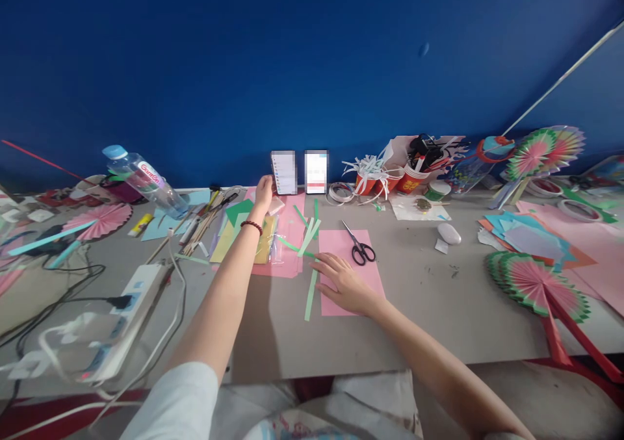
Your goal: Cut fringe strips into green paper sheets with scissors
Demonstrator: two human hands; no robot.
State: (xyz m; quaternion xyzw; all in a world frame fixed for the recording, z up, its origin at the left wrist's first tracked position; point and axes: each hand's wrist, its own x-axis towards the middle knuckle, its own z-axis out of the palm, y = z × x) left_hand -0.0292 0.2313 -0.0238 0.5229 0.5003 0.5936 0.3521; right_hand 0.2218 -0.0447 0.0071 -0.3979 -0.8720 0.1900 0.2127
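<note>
My left hand [264, 193] reaches to the back of the table, its fingers closed at the left edge of an upright phone [283, 172]. A dark red bead bracelet [252, 226] circles that wrist. My right hand [345, 283] lies flat with spread fingers on a sheet of pink paper [363, 247], its fingertips by the left edge. Black-handled scissors [359, 248] rest on the same sheet, points away from me. Beside the fingertips are light green paper strips [310, 290], some lying crosswise. A second device with a bright screen [316, 172] stands right of the phone.
A power strip [129, 323] with cables and a tilted plastic bottle [146, 180] are at left. Red cups [412, 179] with paper strips and tools stand at the back. Folded paper fans [541, 284], coloured sheets [531, 235] and a white mouse [449, 233] lie at right.
</note>
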